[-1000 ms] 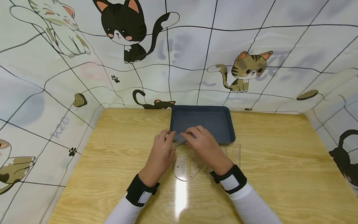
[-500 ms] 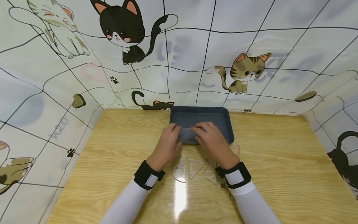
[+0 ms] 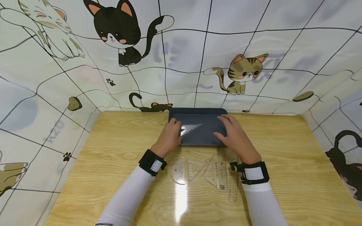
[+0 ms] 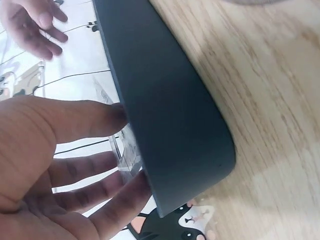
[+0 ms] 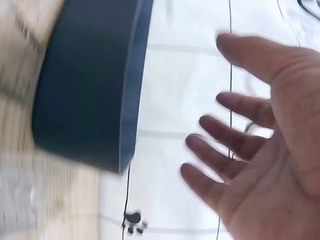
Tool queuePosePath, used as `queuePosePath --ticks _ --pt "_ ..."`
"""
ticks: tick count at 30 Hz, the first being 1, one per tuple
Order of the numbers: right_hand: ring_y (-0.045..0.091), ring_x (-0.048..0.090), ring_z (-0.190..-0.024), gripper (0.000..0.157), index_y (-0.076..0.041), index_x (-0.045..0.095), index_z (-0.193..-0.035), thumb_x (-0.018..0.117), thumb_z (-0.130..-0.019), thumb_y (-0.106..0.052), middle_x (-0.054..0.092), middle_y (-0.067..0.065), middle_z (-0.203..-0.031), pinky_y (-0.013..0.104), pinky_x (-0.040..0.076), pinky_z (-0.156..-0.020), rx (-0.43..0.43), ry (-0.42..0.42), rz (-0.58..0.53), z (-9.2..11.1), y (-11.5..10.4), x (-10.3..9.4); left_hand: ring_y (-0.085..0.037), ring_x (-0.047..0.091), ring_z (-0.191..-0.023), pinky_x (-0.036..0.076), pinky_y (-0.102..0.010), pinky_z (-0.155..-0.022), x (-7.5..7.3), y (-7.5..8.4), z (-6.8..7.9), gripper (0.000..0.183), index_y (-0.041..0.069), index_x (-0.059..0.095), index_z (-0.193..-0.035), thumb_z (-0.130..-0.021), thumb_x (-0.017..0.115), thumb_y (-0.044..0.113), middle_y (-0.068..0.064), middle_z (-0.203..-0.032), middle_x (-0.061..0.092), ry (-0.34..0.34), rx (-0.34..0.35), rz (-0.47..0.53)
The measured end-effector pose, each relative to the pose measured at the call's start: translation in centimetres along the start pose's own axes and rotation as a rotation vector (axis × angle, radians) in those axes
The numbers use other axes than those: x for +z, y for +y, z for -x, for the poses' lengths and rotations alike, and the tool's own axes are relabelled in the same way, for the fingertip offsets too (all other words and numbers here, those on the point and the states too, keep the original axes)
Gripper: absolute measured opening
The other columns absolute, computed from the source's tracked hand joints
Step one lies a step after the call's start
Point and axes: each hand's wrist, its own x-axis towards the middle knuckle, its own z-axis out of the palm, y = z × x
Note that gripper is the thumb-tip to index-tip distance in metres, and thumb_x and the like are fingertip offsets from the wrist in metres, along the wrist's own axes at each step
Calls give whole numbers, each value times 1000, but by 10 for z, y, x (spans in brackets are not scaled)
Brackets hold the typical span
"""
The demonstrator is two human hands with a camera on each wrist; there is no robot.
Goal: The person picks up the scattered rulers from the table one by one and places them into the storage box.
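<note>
My left hand (image 3: 168, 137) is at the left part of the dark blue tray (image 3: 207, 137), pinching a clear set square (image 3: 190, 128) between thumb and fingers. Its long point reaches rightward over the tray floor. In the left wrist view, the thumb and fingers of that hand (image 4: 35, 160) meet the set square (image 4: 131, 152) close behind the tray's near wall (image 4: 165, 110). My right hand (image 3: 235, 135) hovers over the tray's right end, thumb and fingers spread, holding nothing. The right wrist view shows that hand (image 5: 280, 155) apart from the tray wall (image 5: 82, 85).
On the wooden table (image 3: 282, 163) in front of the tray lie a clear protractor (image 3: 177, 171), a small set square (image 3: 194, 168), a larger set square (image 3: 211, 174) and two clear rulers, one (image 3: 233, 188) near the right wrist. A cat-print cloth (image 3: 186, 78) stands behind.
Both hands held the set square near the tray's front edge and moved over the tray. The right hand has let go and moved right, its fingers spreading; the left keeps hold.
</note>
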Motion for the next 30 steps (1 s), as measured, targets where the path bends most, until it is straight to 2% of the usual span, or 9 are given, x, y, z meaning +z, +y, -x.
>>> queuePosePath --ticks 3,6,9,13,17,20,24,30 --pt "46 20 -141 96 -1 21 -153 74 -83 -40 19 27 -156 65 31 -106 125 -99 -108 2 10 -6 -30 55 -90 53 -41 -81 2 -3 -4 42 -5 62 -112 -77 78 11 -19 -110 56 -39 -23 -21" --pt "47 10 -143 113 0 6 -155 76 -79 -44 7 30 -158 67 25 -107 174 -165 -177 3 17 -7 -30 53 -90 52 -41 -81 5 -6 -7 42 -4 62 -112 -77 78 13 -17 -108 55 -71 -49 -35" --pt "49 6 -143 120 1 -3 -154 79 -77 -42 -2 30 -159 69 22 -107 218 -197 -215 6 24 -5 -31 54 -90 52 -41 -80 8 -7 -12 40 -3 63 -111 -77 79 13 -16 -106 55 -102 -55 -36" --pt "49 3 -143 123 1 -10 -153 80 -77 -35 -9 29 -159 70 22 -107 277 -208 -260 13 33 -1 -32 55 -92 53 -42 -81 11 -7 -19 39 -3 63 -112 -79 77 14 -19 -107 55 -156 -44 -23" --pt "49 5 -143 127 -4 -11 -154 83 -74 -35 -7 27 -160 71 20 -107 285 -210 -301 18 39 3 -32 56 -92 53 -42 -81 13 -11 -24 38 -3 63 -111 -81 76 15 -19 -108 55 -193 -43 -47" --pt "52 10 -141 129 -5 -12 -154 83 -73 -35 -5 28 -160 71 24 -106 283 -221 -339 22 42 7 -31 55 -91 51 -42 -81 14 -14 -26 33 -2 64 -107 -80 75 14 -18 -105 55 -213 -44 -61" --pt "54 16 -139 126 -6 -14 -154 82 -76 -33 -3 29 -160 68 29 -105 283 -235 -413 28 47 11 -30 55 -92 51 -42 -80 14 -14 -27 29 -3 65 -104 -81 74 12 -19 -105 56 -240 -49 -58" --pt "48 15 -142 117 -3 -9 -154 78 -81 -32 1 28 -160 62 28 -109 285 -250 -488 33 52 16 -31 57 -93 52 -43 -80 15 -13 -30 30 -4 67 -103 -80 75 13 -20 -106 59 -242 -42 -65"
